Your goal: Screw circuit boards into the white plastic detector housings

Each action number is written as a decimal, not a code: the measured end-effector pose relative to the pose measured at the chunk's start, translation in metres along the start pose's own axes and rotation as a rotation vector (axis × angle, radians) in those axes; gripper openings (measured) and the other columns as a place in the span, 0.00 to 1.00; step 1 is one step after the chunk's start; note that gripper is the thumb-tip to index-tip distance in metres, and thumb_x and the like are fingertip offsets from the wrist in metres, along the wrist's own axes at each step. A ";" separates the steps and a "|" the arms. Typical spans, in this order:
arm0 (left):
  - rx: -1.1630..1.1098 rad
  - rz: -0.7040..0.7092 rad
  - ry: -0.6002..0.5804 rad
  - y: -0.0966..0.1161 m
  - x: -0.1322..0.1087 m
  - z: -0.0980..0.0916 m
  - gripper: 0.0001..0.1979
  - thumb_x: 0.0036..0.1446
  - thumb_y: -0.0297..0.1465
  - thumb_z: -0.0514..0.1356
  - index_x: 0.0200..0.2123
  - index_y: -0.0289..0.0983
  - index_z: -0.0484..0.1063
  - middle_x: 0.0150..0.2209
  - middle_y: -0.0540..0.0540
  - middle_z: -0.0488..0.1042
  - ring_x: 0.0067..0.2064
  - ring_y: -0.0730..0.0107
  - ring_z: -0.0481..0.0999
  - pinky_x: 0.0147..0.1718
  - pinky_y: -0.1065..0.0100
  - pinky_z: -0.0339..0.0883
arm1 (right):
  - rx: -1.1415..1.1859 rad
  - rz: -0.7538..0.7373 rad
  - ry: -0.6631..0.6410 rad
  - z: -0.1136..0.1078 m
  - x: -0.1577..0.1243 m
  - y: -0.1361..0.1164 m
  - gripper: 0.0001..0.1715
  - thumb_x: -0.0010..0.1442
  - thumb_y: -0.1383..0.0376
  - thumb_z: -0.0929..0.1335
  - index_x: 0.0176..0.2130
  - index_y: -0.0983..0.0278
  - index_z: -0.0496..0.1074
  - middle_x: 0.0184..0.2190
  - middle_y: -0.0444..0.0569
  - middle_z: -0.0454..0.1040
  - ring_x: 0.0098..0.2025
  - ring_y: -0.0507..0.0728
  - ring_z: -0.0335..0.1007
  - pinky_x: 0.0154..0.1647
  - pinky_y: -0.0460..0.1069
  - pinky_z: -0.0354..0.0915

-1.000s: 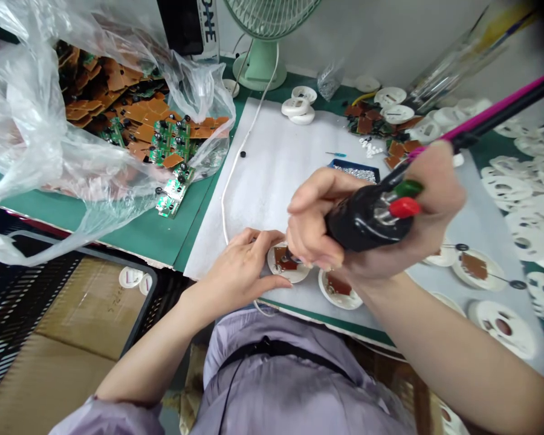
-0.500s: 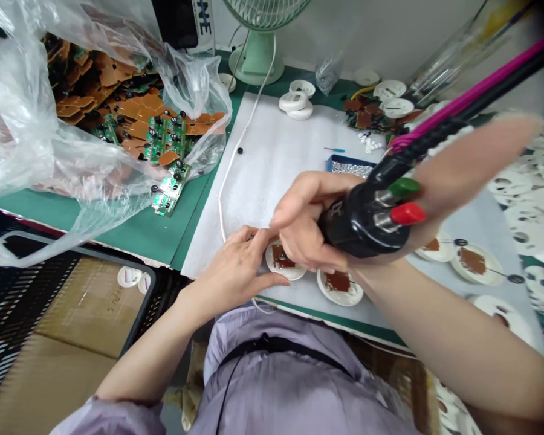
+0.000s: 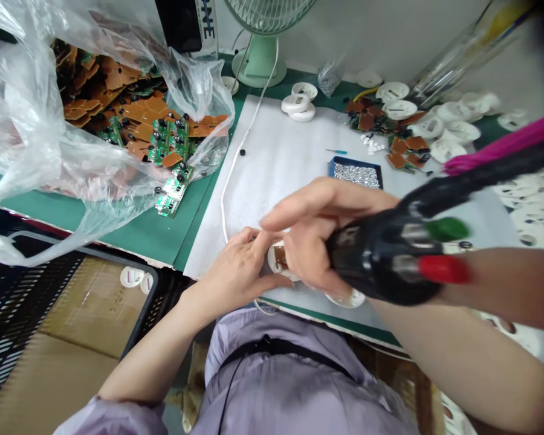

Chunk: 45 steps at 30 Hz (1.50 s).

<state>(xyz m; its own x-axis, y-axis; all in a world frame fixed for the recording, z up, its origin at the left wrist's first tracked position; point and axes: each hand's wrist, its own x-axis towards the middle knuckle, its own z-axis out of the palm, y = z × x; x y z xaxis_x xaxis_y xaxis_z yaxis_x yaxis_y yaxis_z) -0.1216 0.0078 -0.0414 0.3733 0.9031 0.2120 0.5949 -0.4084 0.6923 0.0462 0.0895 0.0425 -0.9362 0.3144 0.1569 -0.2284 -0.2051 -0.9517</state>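
Observation:
My right hand [image 3: 320, 232] is wrapped round a black electric screwdriver [image 3: 385, 263] with a green and a red button; its pink and black cable [image 3: 503, 154] runs off to the upper right. The tool's tip is hidden behind my fingers, over a white round disc with a brown circuit board [image 3: 278, 258]. My left hand [image 3: 238, 269] presses on that disc from the left, fingers bent against its edge. A second white disc [image 3: 351, 298] lies just to the right, mostly hidden under the tool.
A clear plastic bag of circuit boards [image 3: 131, 115] fills the upper left. A blue tray of screws [image 3: 357, 174] lies on the white mat [image 3: 281, 151]. Boards and white discs [image 3: 399, 109] crowd the far right. A green fan base [image 3: 260, 63] stands behind. A black crate [image 3: 36, 290] sits below.
The screwdriver's body has swung lower and to the right, nearer the camera, now covering the second disc. My left hand has stayed on the first disc.

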 end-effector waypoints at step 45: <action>-0.139 -0.532 0.211 -0.012 0.034 0.004 0.17 0.57 0.43 0.57 0.45 0.39 0.64 0.34 0.47 0.79 0.32 0.63 0.79 0.31 0.65 0.70 | -1.240 0.600 0.465 -0.232 -0.033 -0.028 0.22 0.65 0.56 0.65 0.50 0.70 0.68 0.46 0.52 0.69 0.49 0.52 0.67 0.53 0.52 0.69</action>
<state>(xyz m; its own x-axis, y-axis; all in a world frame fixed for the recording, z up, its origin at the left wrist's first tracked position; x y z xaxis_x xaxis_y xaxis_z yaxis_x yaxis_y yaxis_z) -0.1135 0.0427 -0.0454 -0.1094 0.9918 -0.0663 0.5575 0.1164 0.8220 0.1451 0.2995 0.0027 -0.5812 0.7868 -0.2075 0.7575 0.4300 -0.4913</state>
